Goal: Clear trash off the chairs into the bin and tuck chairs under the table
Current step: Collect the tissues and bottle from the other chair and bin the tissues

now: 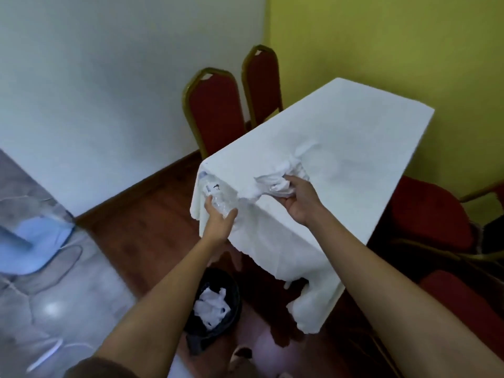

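Open floor around the bin, table blocking the right.
The black bin (pixel 215 304) stands open-topped beside the draped table (pixel 341 137); red chairs (pixel 215 110) crowd its far and right sides.

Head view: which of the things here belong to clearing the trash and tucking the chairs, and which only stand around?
Belong to the job:
- plastic bottle in the left hand
- crumpled paper in the right hand
- black bin, white trash already inside
- red chairs
- table with white tablecloth

Only stand around:
- clear blue container on the floor at left
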